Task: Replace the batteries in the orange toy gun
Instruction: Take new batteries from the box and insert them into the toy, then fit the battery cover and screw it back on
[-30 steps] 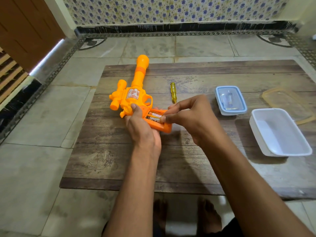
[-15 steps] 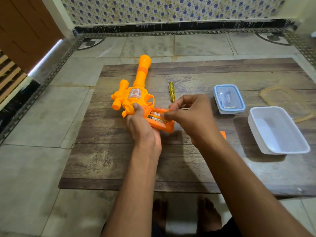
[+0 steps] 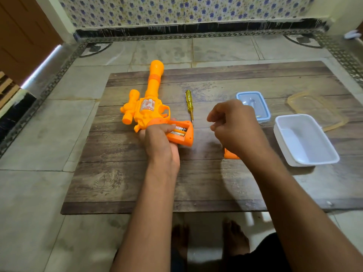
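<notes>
Orange cover (image 3: 230, 154) half-hidden under right hand (image 3: 238, 127).

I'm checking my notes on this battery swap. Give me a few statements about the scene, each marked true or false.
1. The left hand holds the toy gun at its grip. True.
2. The battery compartment is shut. False: it is open, with batteries showing.
3. The screwdriver lies on the board. True.
4. The right hand grips the screwdriver. False: it hovers apart from it.
5. The white tub holds batteries. False: it looks empty.
</notes>
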